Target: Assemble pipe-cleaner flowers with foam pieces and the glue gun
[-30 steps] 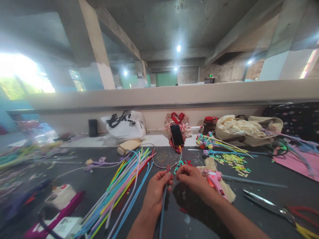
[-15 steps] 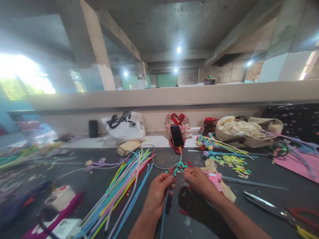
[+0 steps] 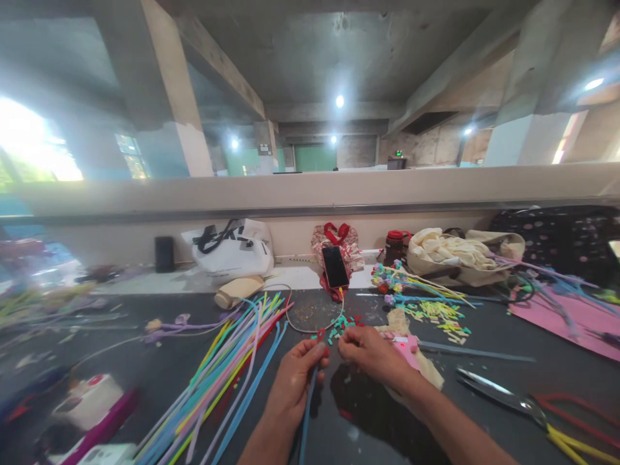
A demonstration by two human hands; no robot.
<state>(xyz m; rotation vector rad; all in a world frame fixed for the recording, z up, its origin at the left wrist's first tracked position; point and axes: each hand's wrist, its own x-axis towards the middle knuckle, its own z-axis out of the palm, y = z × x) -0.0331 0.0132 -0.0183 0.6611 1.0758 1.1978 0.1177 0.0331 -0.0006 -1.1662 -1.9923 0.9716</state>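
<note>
My left hand (image 3: 296, 371) is closed in a pinch around a blue pipe cleaner (image 3: 306, 423), which hangs down past the wrist. A small red piece (image 3: 320, 334) sticks up at its fingertips. Close by on the right, my right hand (image 3: 364, 350) has its fingers pressed together; whatever they hold is hidden. Small green and red cut pieces (image 3: 338, 330) lie on the dark table (image 3: 368, 445) just beyond both hands. Beside the right wrist, a pink device with a red light (image 3: 407, 349) rests on a beige cloth (image 3: 431, 374).
A bundle of coloured pipe cleaners (image 3: 227, 381) spreads on the left. Scissors (image 3: 504, 394) lie at the right, past yellow cut pieces (image 3: 438, 314). Behind, a phone (image 3: 335, 267) leans on a patterned bag (image 3: 358, 240), its cable (image 3: 290, 316) looping across the table.
The view has turned slightly to the right, so everything sits further left. The red piece above my left fingertips shows more clearly. Both hands stay close together, still pinched.
</note>
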